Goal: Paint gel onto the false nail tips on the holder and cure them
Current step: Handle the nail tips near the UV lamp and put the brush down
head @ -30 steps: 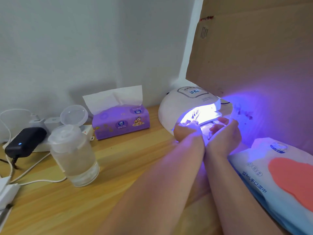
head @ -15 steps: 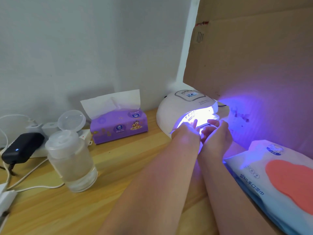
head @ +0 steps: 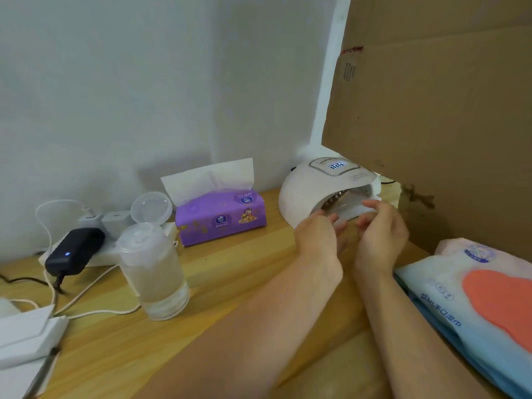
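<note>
The white dome curing lamp (head: pixel 305 194) stands at the back of the wooden table, its display lit and its inside dark, with a row of LED beads showing in the mouth. Both hands hover just in front of that opening. My left hand (head: pixel 316 237) has its fingers relaxed and pointing at the lamp. A short gap to the right, my right hand (head: pixel 380 228) faces it with loosely curled fingers and the thumb raised. I see nothing held in either hand. The nail tip holder and the nail tips are not visible.
A purple tissue box (head: pixel 220 217) sits left of the lamp. A clear pump bottle (head: pixel 155 277) stands nearer, beside a power strip (head: pixel 95 254) with plugs and cables. A wet-wipes pack (head: pixel 472 300) lies right. A cardboard sheet (head: pixel 437 110) leans behind the lamp.
The lamp's violet light has gone out. Both hands have drawn back out of the lamp mouth and moved slightly apart.
</note>
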A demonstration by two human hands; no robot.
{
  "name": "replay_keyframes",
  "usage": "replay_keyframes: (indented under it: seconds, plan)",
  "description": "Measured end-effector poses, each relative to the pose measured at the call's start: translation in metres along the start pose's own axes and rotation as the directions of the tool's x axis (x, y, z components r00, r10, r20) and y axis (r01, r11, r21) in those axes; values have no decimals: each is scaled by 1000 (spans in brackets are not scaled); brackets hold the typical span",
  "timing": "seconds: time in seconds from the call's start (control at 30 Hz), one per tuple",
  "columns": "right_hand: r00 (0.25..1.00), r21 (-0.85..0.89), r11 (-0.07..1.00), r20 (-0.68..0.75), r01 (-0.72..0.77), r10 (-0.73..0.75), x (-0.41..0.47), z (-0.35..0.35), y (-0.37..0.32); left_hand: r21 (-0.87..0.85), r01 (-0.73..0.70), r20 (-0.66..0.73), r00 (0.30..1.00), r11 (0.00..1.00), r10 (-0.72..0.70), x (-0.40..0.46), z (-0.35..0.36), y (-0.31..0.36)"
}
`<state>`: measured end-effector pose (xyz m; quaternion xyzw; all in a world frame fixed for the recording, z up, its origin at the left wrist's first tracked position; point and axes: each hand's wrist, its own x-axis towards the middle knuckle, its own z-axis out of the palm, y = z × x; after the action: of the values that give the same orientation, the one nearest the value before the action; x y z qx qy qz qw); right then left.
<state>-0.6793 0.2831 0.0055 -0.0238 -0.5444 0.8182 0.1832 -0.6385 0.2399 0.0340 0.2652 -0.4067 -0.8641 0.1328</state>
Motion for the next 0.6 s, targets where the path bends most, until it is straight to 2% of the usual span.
replay_keyframes:
  seconds: [0.07,0.13,0.2,0.27,0.3,0.37,0.47,0.53,0.6]
  plan:
    - [985,-88,982,65,168,-163,-2,3,-4,194,-183,100,981,964,166,-20,-23,6]
    - [949,-170,937,140,305,-284,-5,7,-8,370,-393,232,917,842,325,-38,-55,9]
    - [911,-270,874,207,403,-356,-5,16,-12,503,-501,327,865,704,381,-55,-85,12]
    - [875,-421,770,305,478,-376,6,29,-18,557,-526,365,850,643,379,-71,-109,14]
    - [856,-512,691,381,509,-348,16,37,-21,562,-526,379,850,639,367,-79,-118,14]
    - [815,-664,494,544,562,-197,38,49,-26,567,-527,396,848,633,352,-92,-133,16]
    - [766,-749,245,641,615,38,68,60,-37,618,-550,426,835,561,350,-107,-154,20]
    - [749,-763,181,645,620,153,78,66,-44,642,-546,433,838,539,332,-114,-165,23]
    - [730,-760,125,649,638,215,83,70,-47,649,-517,407,856,558,320,-121,-174,28]
